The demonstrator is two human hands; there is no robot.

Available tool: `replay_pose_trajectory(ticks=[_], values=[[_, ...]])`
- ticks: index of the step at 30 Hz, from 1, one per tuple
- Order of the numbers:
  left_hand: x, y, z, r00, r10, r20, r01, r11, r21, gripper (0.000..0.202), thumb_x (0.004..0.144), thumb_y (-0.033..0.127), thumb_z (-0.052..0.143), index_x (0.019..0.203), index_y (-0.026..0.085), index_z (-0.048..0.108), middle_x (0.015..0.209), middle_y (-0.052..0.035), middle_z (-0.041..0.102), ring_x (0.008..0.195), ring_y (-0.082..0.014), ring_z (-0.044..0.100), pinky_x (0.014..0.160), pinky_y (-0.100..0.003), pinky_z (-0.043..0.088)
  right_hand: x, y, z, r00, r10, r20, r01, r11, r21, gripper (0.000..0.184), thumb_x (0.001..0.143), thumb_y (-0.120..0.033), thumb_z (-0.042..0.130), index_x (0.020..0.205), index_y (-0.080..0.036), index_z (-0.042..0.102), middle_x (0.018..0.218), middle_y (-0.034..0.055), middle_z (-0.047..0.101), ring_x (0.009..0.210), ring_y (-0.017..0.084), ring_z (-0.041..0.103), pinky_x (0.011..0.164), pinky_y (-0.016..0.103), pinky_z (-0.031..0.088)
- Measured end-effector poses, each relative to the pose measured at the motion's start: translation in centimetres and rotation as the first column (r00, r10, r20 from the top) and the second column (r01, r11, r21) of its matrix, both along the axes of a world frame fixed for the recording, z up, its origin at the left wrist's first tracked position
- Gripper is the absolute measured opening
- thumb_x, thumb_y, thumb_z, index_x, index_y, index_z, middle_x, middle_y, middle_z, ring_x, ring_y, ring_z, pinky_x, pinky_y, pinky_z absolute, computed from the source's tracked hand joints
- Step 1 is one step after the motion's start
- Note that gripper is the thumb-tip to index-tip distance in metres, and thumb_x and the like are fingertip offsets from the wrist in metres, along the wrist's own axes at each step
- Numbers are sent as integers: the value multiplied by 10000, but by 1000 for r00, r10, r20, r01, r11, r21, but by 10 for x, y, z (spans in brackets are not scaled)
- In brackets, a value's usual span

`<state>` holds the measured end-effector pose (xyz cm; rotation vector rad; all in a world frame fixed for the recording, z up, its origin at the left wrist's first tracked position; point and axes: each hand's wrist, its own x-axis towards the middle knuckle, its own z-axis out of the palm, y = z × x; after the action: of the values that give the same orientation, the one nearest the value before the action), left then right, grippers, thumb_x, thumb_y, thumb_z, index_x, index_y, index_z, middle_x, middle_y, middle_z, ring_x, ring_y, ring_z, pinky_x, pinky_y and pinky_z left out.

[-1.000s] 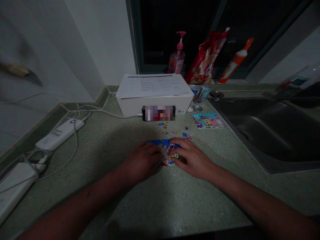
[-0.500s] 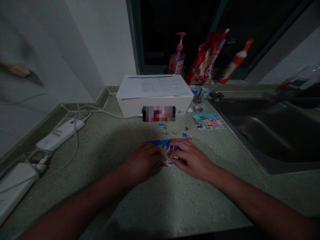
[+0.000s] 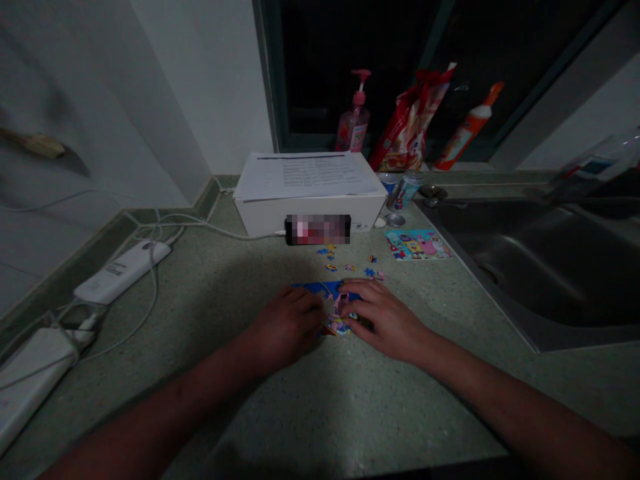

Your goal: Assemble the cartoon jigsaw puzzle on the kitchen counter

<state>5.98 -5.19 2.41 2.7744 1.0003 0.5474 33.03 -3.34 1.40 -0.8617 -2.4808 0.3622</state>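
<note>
A partly assembled jigsaw puzzle [image 3: 324, 288] with a blue upper edge lies on the counter between my hands. My left hand [image 3: 287, 325] is over its left side, fingers curled and held together; whatever is under the fingertips is hidden. From the right, my right hand [image 3: 383, 317] reaches over the puzzle with fingers apart, its fingertips touching the pink and blue part. Just beyond the puzzle are several loose jigsaw pieces [image 3: 370, 272]. A colourful cartoon picture card [image 3: 419, 245] lies flat to the right of them.
A phone [image 3: 318, 230] on a cable leans against a white box [image 3: 250, 212] with printed paper on top. Cans [image 3: 406, 191] stand near the metal sink [image 3: 550, 267] on the right. White power strips [image 3: 123, 270] and cables run along the left.
Both hands stay over the puzzle, with only slight finger movement. The whole view has shifted down a little.
</note>
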Motion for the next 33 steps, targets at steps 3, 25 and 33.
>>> replay_pose_trajectory(ticks=[3,25,33], values=[[0,0,-1,1000,1,-7,-1,1000,-1,146,1080,258,623,1038,219,758,1070,-62,765,995,-260,687,924,-434,513,0,0,1,1000,4,2,-4,1000,5,121,1012,-165,682,1072,-256,735,1346,104,736,1356,313,665,1129,579,557],[-70,75,-14,595,778,201,-657,615,-435,262,929,399,626,1006,216,797,1017,-95,813,926,-281,737,928,-445,579,41,62,-25,869,-302,-391,294,952,-83,163,1050,-352,647,1065,-287,796,1153,90,811,1120,293,750,1022,549,598],[-66,78,-18,552,787,276,-636,612,-470,249,894,420,645,942,232,801,1007,-94,831,932,-282,750,950,-458,575,38,87,-37,664,-521,-536,429,853,-297,226,1002,-422,637,985,-270,803,1074,84,832,1061,299,762,1036,546,566]])
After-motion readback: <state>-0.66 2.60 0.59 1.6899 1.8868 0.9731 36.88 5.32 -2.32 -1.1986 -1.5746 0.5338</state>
